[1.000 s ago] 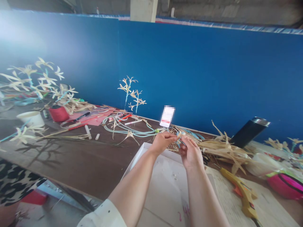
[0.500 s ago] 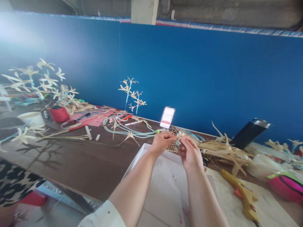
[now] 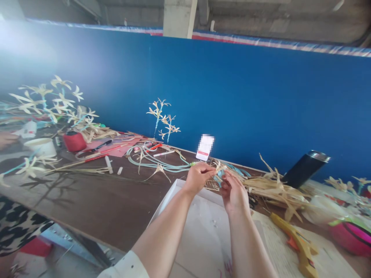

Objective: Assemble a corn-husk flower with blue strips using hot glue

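My left hand (image 3: pixel 199 178) pinches a small pale dried-husk piece (image 3: pixel 219 168) between thumb and fingertips. My right hand (image 3: pixel 234 190) is curled at the other end of that piece, its fingertips touching a whitish-blue bit there; the exact grip is partly hidden. Both hands are above the far edge of a white box lid (image 3: pixel 199 220). Just left of them, a loose husk flower (image 3: pixel 159 170) and a coil of pale green cord (image 3: pixel 162 165) lie on the brown table (image 3: pixel 116 204). Dried husk strips (image 3: pixel 269 183) lie to the right.
A yellow glue gun (image 3: pixel 298 243) rests on paper at the right, near a black flask (image 3: pixel 307 168) and a pink pouch (image 3: pixel 352 237). A phone (image 3: pixel 204 148) stands before the blue partition (image 3: pixel 246 96). Left are husk flowers (image 3: pixel 62 100), a white cup (image 3: pixel 42 147) and another person's hand (image 3: pixel 7 139).
The view has shifted slightly, so most things appear a little lower. My right fingers have loosened a little around the husk piece. Another person's hand has come in at the left edge.
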Demonstrator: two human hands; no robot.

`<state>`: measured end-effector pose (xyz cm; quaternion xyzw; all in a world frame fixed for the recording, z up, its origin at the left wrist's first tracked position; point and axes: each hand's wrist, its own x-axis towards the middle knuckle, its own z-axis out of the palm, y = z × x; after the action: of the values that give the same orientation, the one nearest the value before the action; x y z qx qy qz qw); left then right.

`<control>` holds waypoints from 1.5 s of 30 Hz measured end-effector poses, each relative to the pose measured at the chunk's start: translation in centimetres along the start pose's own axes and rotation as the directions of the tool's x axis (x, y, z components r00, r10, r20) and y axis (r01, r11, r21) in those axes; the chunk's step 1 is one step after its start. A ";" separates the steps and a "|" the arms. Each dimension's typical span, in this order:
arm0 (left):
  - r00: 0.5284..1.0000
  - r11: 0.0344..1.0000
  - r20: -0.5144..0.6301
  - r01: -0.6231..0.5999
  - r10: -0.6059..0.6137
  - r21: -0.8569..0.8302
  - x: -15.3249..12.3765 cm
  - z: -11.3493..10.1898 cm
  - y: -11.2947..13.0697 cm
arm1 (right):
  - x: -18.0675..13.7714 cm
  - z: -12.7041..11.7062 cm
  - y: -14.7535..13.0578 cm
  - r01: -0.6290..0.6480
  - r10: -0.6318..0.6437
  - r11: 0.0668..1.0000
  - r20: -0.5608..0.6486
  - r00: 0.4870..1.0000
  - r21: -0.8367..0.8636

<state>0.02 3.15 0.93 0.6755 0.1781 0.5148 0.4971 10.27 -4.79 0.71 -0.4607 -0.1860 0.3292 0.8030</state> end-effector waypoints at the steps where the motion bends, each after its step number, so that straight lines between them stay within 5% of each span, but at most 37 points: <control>1: 1.000 1.000 -0.002 -0.014 0.014 0.001 0.0 0.0 0.0 | 0.0 0.0 0.0 0.003 -0.003 1.000 0.006 1.000 -0.004; 10: 0.992 0.993 -0.058 -0.112 0.114 0.044 -0.2 0.1 0.2 | -0.5 0.7 -0.2 0.012 -0.012 1.000 0.034 0.999 -0.025; 45: 0.982 0.991 -0.146 -0.108 0.119 0.084 -0.4 0.6 0.4 | -1.0 0.9 0.4 0.327 -0.312 0.924 0.103 0.944 -0.199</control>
<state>0.28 2.37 1.06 0.6620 0.1958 0.5848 0.4260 8.93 -4.78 0.79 -0.4960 -0.3204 0.1876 0.7849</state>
